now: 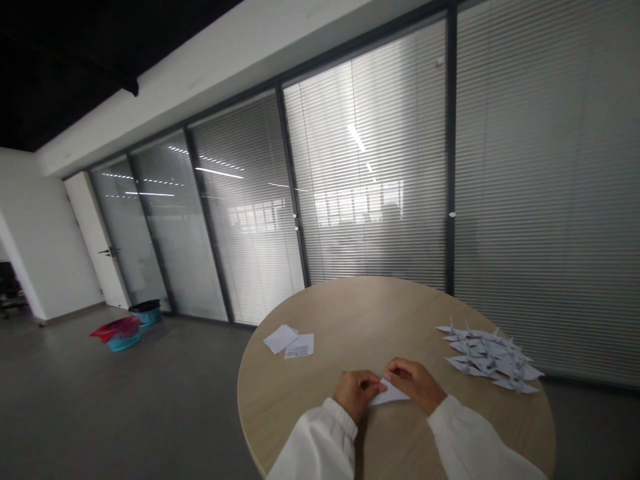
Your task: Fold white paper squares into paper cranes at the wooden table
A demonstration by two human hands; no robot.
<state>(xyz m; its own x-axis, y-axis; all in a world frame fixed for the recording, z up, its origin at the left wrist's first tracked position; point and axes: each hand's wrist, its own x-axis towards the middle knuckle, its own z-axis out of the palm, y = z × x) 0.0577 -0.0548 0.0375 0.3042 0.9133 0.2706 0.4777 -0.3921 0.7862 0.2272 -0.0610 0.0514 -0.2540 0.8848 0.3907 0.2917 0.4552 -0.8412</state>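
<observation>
A folded white sheet of paper (391,395), roughly triangular, is between my hands near the front of the round table. My left hand (356,392) pinches its left side with thumb and fingertips. The fingers of my right hand (416,383) are closed at the top corner of the paper, and the palm hides part of its right side. To the right lies a cluster of folded paper cranes (487,357), several of them close together. Flat paper squares (300,346), one with printed text, lie on the left of the table.
The round wooden table (370,307) stands by a glass wall with blinds (370,167). On the floor to the left are a blue basket with a red liner (123,341) and another with a black liner (149,316). Beyond them is a white door (95,233).
</observation>
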